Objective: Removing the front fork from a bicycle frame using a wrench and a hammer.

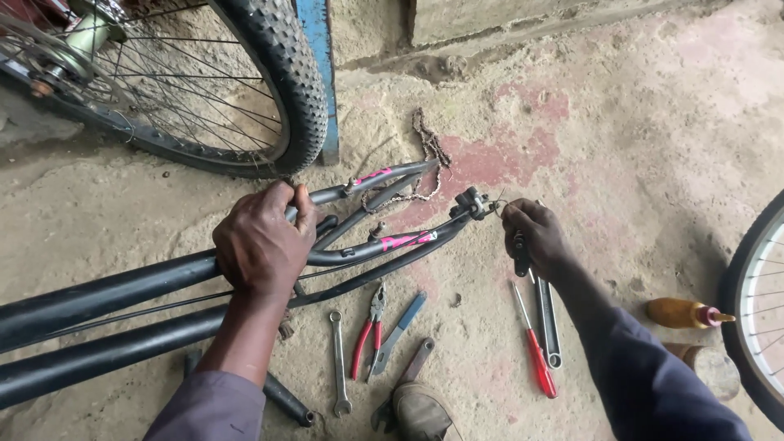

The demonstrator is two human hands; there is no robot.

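Note:
A black bicycle frame [98,298] with pink markings lies across the concrete floor, its rear stays [384,245] pointing right. My left hand [263,245] grips the frame where the stays meet the thick tubes. My right hand [535,237] holds a black-handled tool [520,253] at the frame's rear end, next to a small metal fitting [474,202]. A thin cable runs along the frame toward that fitting.
On the floor lie a spanner [339,363], red-handled pliers [367,331], a blue-handled tool [400,327], a red screwdriver [537,355], a ring spanner [549,327], a loose chain [429,151] and an amber oil bottle [682,312]. Wheels stand top left [269,73] and right [755,327]. My shoe [420,412] is below.

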